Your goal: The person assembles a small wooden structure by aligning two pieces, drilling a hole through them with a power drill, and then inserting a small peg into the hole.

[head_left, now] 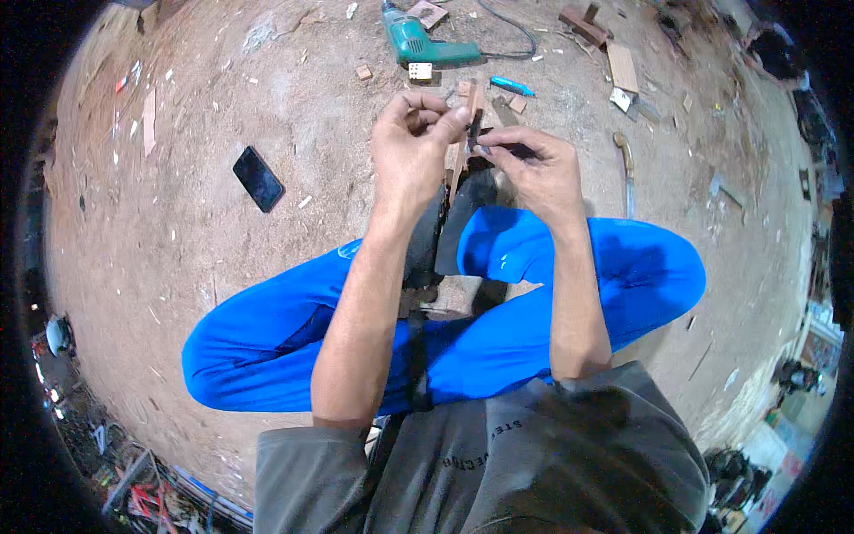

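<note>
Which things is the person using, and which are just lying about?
Seemingly in use:
thin wooden strip, at the left hand
dark piece, by the right hand

Apparently just lying about:
green drill
black phone
small blue thing

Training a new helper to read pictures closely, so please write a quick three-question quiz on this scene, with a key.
1. Multiple choice: what colour is the power drill? A) red B) green C) yellow
2. True or false: the phone lies to the left of the left hand.
3. Short answer: which hand is nearer the brown-handled tool?

Key: 1. B; 2. True; 3. The right hand.
</note>
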The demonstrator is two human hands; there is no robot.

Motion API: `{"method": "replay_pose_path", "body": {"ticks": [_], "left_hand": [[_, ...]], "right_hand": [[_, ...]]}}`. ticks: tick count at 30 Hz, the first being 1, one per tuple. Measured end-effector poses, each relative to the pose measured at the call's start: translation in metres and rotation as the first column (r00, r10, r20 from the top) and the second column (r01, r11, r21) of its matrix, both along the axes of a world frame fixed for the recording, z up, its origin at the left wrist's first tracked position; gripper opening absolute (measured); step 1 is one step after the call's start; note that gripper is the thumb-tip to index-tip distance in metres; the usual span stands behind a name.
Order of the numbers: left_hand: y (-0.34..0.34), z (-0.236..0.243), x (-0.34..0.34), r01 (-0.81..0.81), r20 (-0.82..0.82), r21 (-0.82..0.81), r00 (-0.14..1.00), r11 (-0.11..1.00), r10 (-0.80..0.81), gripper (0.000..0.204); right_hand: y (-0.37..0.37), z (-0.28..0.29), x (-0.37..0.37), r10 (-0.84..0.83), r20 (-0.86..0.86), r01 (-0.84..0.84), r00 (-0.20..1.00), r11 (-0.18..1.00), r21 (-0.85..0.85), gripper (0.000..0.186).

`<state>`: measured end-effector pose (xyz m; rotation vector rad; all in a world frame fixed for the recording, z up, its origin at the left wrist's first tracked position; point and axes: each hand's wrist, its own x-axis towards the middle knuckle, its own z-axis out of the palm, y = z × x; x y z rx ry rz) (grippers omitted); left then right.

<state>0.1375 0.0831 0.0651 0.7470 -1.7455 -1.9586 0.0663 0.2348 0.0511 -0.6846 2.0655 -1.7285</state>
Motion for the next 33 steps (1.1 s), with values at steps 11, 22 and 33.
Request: {"method": "replay_pose_path", "body": {"ticks": [11,22,33], "left_hand": [[0.015,-0.041,0.007,-0.022,-0.18,0.274,0.981,0.962,0.074,0.019],[0.011,-0.077,0.008,-0.005,-0.141,0.42,0.987,0.908,0.071,0.014],[0.007,-0.098,0.011,0.04,-0.152,0.489,0.988,0.871,0.04,0.016]], "right_hand": [[-0.008,-0.014,0.002,-0.036,-0.4,0.026,0.916,0.999,-0.03,0.017],[-0.016,-0.02,0.003,-0.002,-0.386,0.042,0.923,0.994,0.096,0.012],[-0.024,-0.029,-0.005,0.048,-0.419,0.04,0.907,0.979,0.198,0.016]]}}
